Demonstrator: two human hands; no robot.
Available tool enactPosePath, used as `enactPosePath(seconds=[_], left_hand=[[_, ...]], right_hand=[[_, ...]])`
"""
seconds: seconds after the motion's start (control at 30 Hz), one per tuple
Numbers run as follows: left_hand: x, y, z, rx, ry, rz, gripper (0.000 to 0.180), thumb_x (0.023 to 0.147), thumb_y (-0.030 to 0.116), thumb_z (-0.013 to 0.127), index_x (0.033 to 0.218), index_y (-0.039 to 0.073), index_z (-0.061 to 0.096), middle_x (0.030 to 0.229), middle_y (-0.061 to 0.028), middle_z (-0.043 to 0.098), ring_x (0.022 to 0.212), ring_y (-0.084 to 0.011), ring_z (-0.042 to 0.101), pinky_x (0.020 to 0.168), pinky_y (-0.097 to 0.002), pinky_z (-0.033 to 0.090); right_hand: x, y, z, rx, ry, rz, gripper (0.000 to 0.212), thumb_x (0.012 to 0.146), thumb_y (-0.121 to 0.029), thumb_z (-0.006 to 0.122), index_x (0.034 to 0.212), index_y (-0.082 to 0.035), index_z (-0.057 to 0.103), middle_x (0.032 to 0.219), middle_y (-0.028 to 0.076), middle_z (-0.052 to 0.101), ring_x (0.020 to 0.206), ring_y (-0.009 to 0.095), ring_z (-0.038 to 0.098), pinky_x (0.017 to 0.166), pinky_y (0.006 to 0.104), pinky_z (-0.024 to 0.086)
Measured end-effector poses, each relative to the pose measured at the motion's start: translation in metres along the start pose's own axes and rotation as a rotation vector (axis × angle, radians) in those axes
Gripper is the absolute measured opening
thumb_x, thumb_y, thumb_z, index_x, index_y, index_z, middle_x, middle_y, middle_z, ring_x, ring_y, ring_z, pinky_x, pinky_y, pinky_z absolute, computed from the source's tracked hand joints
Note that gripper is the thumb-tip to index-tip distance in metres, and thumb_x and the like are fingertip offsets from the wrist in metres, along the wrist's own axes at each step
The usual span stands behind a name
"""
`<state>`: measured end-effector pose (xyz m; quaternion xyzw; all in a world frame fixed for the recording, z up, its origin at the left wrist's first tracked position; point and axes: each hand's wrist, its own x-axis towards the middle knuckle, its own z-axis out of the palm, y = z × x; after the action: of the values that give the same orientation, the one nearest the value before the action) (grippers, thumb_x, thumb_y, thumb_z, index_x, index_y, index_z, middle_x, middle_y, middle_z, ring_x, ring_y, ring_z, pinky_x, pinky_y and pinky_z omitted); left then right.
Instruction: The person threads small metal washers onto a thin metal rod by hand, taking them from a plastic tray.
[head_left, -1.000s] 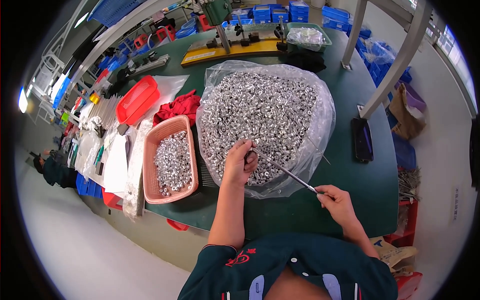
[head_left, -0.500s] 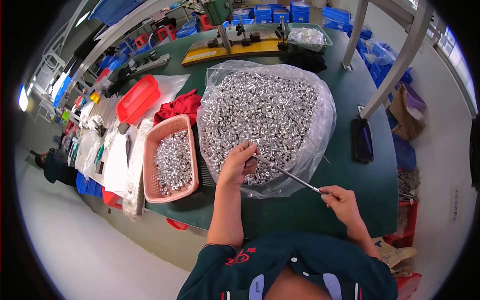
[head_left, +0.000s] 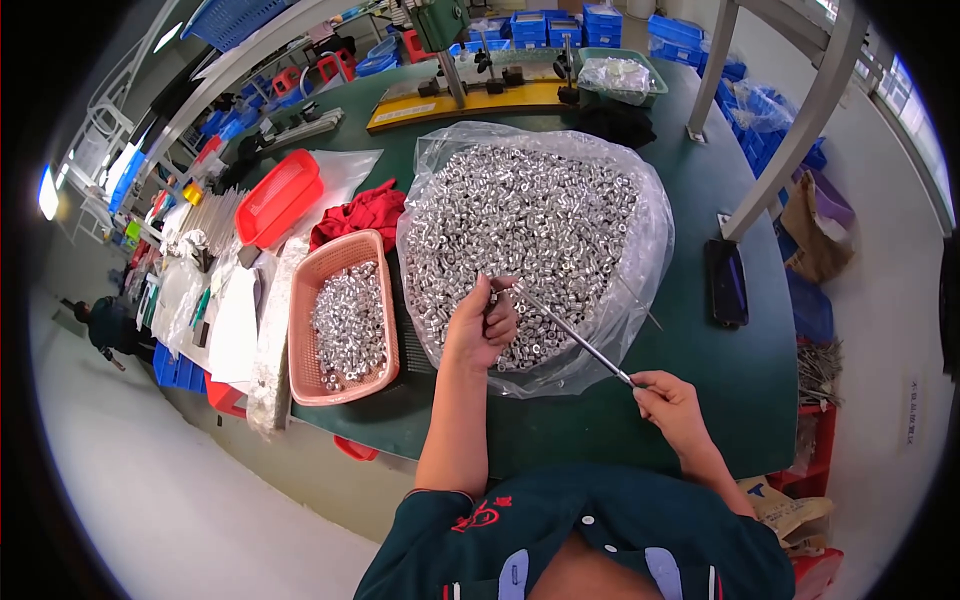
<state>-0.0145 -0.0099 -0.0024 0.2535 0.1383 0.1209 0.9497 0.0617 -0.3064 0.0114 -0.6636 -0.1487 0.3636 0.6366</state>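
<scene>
A large clear plastic bag (head_left: 655,215) lies spread open on the green table, full of small silver metal sleeves (head_left: 530,220). Over its near edge, my left hand (head_left: 480,328) is closed with the thumb raised and the fingers curled; whatever sits inside the fingers is too small to make out. A thin metal rod (head_left: 578,340) slants down to the right, its far tip beside my left fingertips. My right hand (head_left: 670,402) grips the near end of the rod between thumb and fingers, in front of the bag.
Left of the bag stands a pink basket (head_left: 300,330) partly filled with the same sleeves. Behind it lie a red cloth (head_left: 365,215) and a red tray (head_left: 275,200). A black phone-like device (head_left: 726,282) rests at right, by a metal post (head_left: 790,130). A yellow-based fixture (head_left: 470,105) is at the back.
My left hand has turned, with its thumb lifted and its fingers curled in beside the rod tip. My right hand and the rod have shifted slightly left.
</scene>
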Motion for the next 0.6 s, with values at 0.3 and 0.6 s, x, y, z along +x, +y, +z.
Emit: enactPosePath(seconds=[0.3, 0.6], left_hand=[[0.001, -0.005, 0.002, -0.046, 0.062, -0.008, 0.036, 0.093, 0.036, 0.048, 0.104, 0.004, 0.058, 0.06, 0.0019, 0.037, 0.046, -0.007, 0.03, 0.04, -0.0201, 0.023], [0.0, -0.011, 0.017, 0.603, 0.26, 0.335, 0.032, 0.095, 0.032, 0.045, 0.089, 0.003, 0.058, 0.059, 0.0025, 0.044, 0.045, -0.0051, 0.035, 0.04, -0.0202, 0.026]], right_hand=[[-0.003, -0.001, 0.003, -0.098, -0.007, 0.001, 0.019, 0.084, -0.002, 0.058, 0.103, 0.0, 0.062, 0.066, -0.003, 0.052, 0.059, 0.003, 0.045, 0.054, 0.0182, 0.035], [-0.005, -0.014, 0.005, -0.32, 0.055, -0.141, 0.019, 0.082, -0.003, 0.061, 0.1, -0.002, 0.064, 0.064, -0.001, 0.054, 0.057, 0.004, 0.047, 0.052, 0.0199, 0.038]])
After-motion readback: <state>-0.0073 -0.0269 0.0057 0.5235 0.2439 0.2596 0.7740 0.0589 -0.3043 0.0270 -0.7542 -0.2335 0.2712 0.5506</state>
